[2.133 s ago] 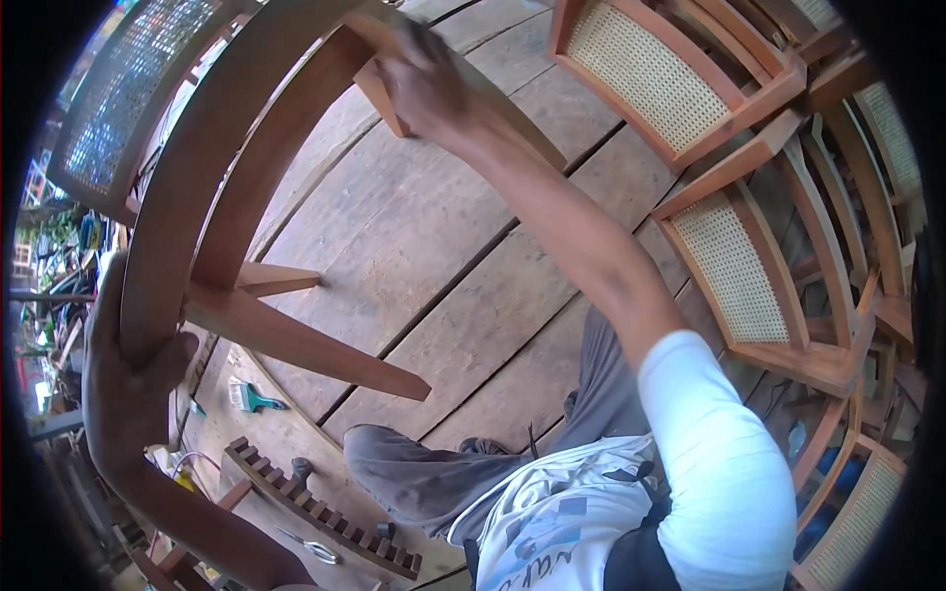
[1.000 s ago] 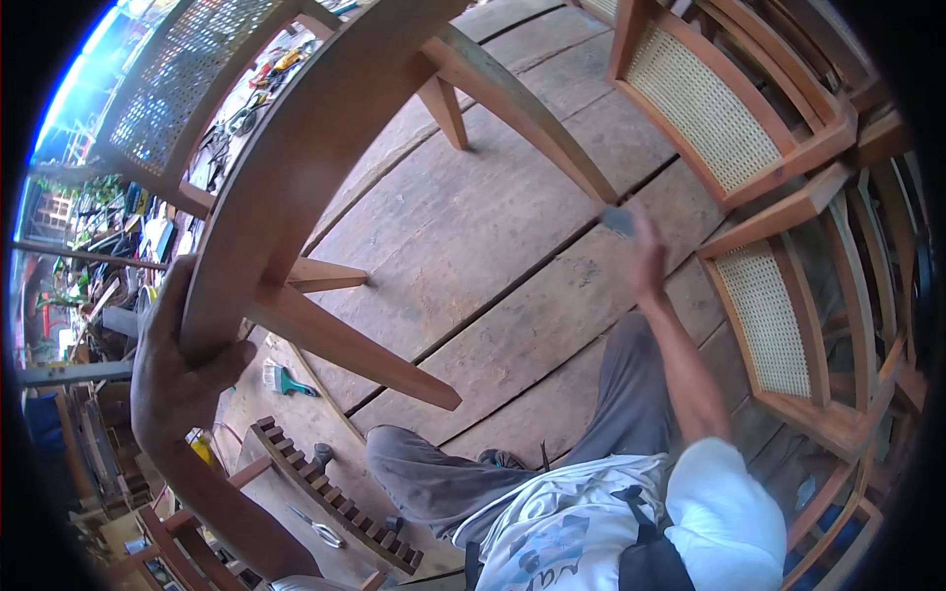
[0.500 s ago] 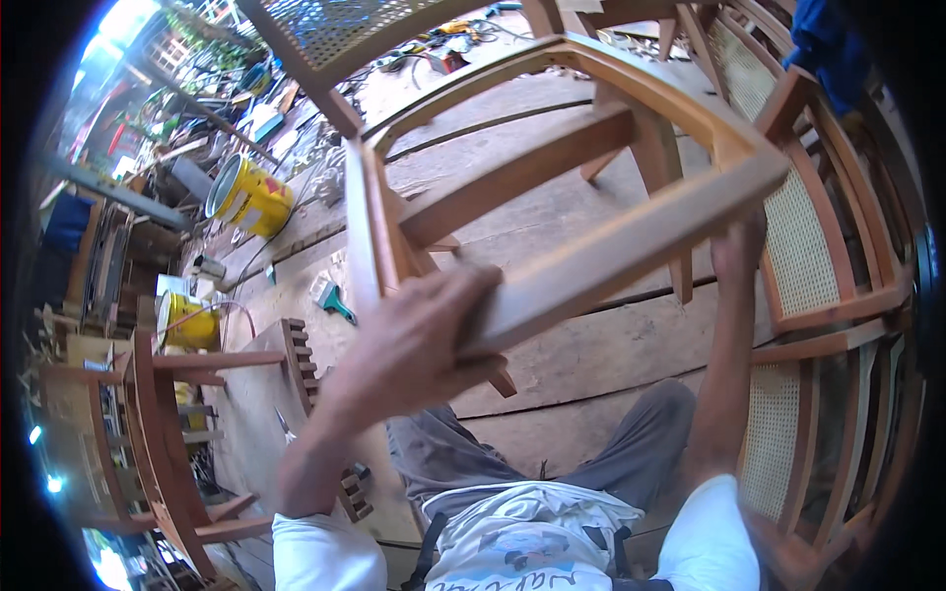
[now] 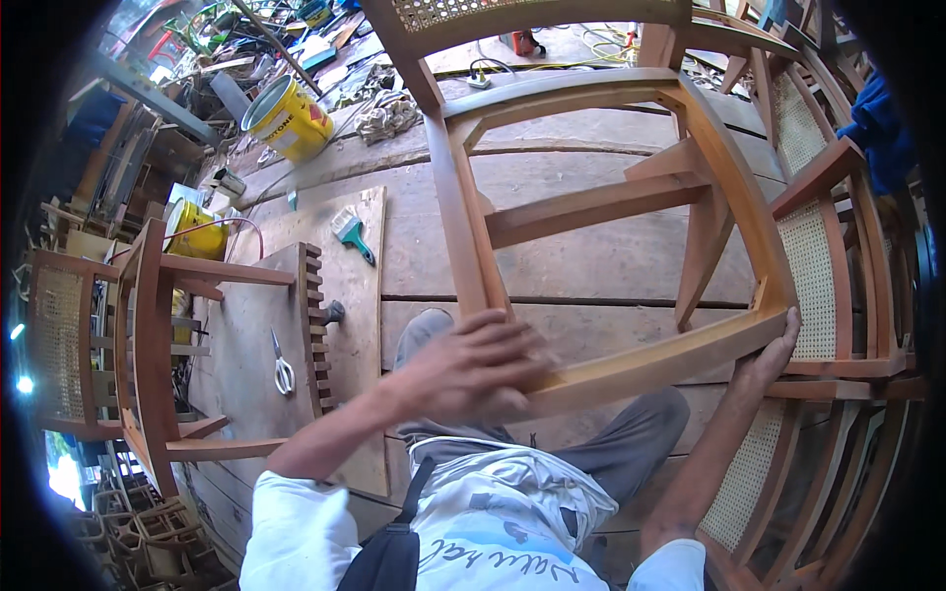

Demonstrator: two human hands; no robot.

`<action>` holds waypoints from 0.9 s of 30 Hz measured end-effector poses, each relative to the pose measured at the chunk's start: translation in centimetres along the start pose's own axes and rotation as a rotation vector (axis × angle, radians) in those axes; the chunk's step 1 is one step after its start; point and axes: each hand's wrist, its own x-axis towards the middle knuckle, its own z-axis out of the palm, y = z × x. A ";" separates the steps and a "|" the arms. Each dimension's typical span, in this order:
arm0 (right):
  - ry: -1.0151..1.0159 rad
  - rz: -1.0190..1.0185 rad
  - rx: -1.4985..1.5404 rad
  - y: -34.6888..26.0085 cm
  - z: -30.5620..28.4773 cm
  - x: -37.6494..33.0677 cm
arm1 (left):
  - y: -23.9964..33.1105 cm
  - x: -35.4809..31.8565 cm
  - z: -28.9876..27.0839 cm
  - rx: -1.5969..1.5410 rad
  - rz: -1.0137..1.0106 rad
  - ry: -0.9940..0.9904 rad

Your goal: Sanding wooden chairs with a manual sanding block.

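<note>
A wooden chair (image 4: 611, 362) with a seat frame that has no panel stands before me, its cane backrest (image 4: 434, 12) at the far side. Across the near left corner of the frame lies my left hand (image 4: 471, 366), its fingers stretched out and somewhat blurred; they hide that corner. My right hand (image 4: 771, 353) grips the near right corner from the outer side, fingertips showing at its edge. Through the open seat a crossbar (image 4: 601, 209) and a slanting leg (image 4: 708, 258) show.
Left, a brush (image 4: 352, 234) lies on a board, and scissors (image 4: 283, 366) on a slatted wooden panel (image 4: 251, 325) next to another chair (image 4: 150, 345). Yellow buckets (image 4: 288, 120) stand farther back. Cane chairs (image 4: 816, 276) crowd the right side. A cable plug (image 4: 480, 81) lies beyond the chair.
The chair has shifted right in view and its seat frame has turned to sit straighter. My left hand has gone from gripping the near corner to lying over it with fingers stretched.
</note>
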 end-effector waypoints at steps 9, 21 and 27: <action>0.078 -0.081 -0.063 2.1 1.4 -0.2 | -27.5 3.7 -7.7 0.332 -0.418 0.386; 0.217 -0.579 -0.246 1.6 -0.4 -1.6 | 4.7 -5.2 5.6 0.056 -0.288 0.148; -0.372 -1.089 -1.471 -0.5 -5.6 -6.8 | 2.9 -8.0 6.5 -0.215 -0.077 0.524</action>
